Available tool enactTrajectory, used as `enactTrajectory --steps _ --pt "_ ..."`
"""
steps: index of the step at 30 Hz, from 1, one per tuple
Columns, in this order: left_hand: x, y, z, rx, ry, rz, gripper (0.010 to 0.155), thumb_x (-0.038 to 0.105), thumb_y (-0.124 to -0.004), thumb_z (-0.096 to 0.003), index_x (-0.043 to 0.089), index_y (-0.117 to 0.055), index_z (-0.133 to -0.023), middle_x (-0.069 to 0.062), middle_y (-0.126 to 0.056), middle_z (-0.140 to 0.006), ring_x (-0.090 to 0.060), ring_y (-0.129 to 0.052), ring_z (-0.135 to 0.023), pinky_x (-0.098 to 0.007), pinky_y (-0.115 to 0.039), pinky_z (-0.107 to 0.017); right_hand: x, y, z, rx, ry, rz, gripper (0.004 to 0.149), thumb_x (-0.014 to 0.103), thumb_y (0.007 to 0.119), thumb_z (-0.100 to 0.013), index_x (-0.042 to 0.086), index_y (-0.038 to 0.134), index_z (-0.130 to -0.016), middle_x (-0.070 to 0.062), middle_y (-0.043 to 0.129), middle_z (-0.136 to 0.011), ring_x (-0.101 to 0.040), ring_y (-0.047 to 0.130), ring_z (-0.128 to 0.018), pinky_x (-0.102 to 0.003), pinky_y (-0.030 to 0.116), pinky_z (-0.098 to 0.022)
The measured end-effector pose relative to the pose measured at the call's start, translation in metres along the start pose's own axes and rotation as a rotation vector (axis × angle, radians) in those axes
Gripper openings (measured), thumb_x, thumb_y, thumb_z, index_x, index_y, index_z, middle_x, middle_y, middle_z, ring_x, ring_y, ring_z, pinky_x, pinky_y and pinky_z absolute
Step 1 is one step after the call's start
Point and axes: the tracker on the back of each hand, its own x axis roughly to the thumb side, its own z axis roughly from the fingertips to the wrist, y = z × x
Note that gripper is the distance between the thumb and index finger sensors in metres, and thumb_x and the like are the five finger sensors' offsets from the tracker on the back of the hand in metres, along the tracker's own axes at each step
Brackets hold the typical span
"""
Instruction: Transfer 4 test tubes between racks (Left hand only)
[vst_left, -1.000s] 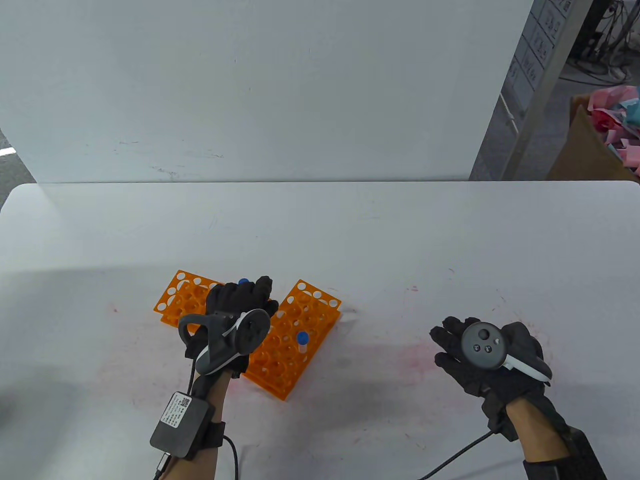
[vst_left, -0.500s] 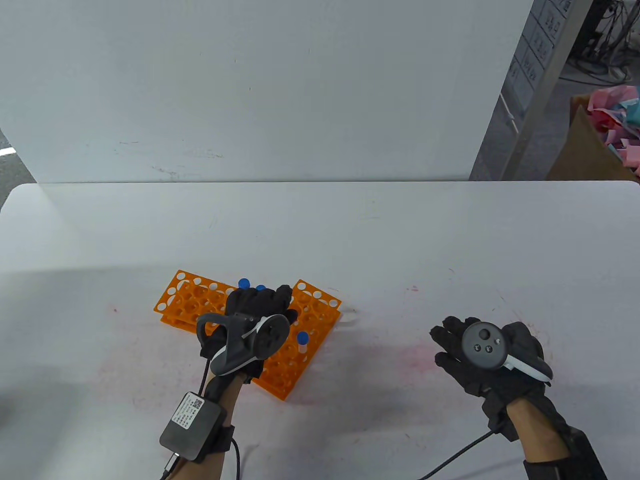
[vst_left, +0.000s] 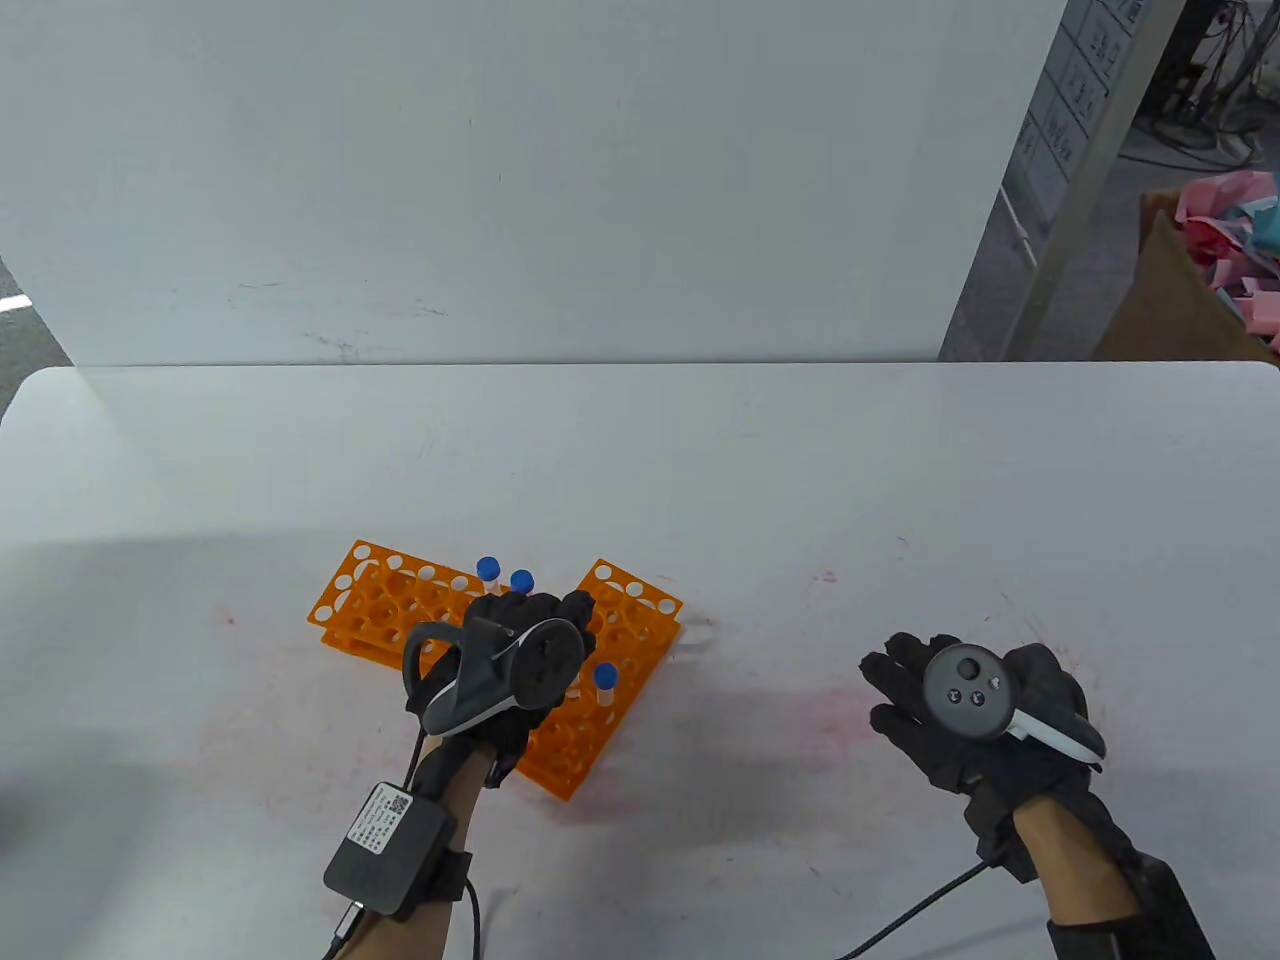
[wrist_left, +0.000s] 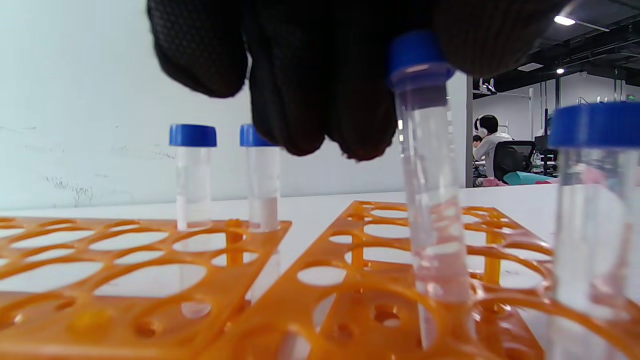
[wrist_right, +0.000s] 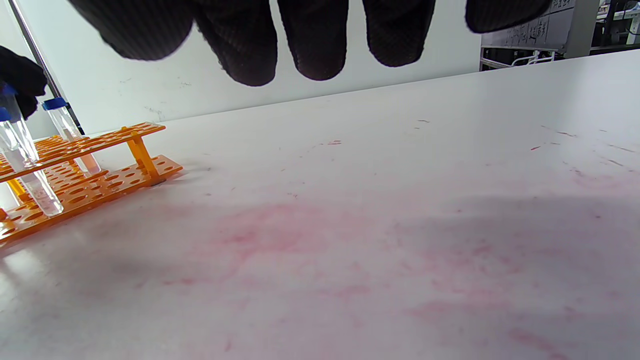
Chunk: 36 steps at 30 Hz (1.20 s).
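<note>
Two orange racks lie side by side, the left rack (vst_left: 365, 590) and the right rack (vst_left: 625, 615). Two blue-capped test tubes (vst_left: 487, 568) (vst_left: 521, 580) stand in the left rack. My left hand (vst_left: 560, 615) hangs over the right rack. In the left wrist view its fingertips (wrist_left: 360, 125) and thumb pinch the blue cap of a clear tube (wrist_left: 430, 200) that stands slightly tilted in the right rack (wrist_left: 380, 280). Another tube (vst_left: 605, 680) stands in the same rack, close by on the right (wrist_left: 595, 210). My right hand (vst_left: 900, 690) rests flat on the table, empty.
The white table (vst_left: 700, 480) has faint pink stains near the right hand. A white wall panel (vst_left: 500, 180) stands along the far edge. The racks show at the left edge of the right wrist view (wrist_right: 75, 150).
My left hand moved right from the left rack to the right rack, leaving a second tube standing in the left rack. Its fingers now close on a tube's cap. The right hand stayed still.
</note>
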Motion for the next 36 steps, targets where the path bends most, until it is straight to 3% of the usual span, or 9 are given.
enactTrajectory --steps 12,36 --pt "0.0007 -0.0027 -0.0019 -0.105 -0.023 0.009 0.049 0.050 -0.071 -0.0484 0.030 -0.081 -0.092 0.001 -0.102 -0.079 -0.025 -0.102 -0.069 -0.054 -0.080 -0.061 0.0005 0.0000 0.0000 0.007 -0.002 0.000 0.060 0.053 0.058 -0.054 0.027 0.053 -0.108 -0.011 0.048 -0.119 -0.051 0.047 -0.103 -0.076 0.043 -0.067" --pt "-0.0026 -0.0062 -0.0048 -0.164 -0.021 0.075 0.047 0.047 -0.068 -0.0498 0.029 -0.081 -0.092 0.001 -0.102 -0.078 -0.026 -0.102 -0.068 -0.055 -0.079 -0.061 0.0013 -0.0002 0.0003 0.014 -0.001 0.000 0.060 0.053 0.058 -0.054 0.027 0.053 -0.108 -0.011 0.050 -0.118 -0.051 0.050 -0.103 -0.076 0.043 -0.067"
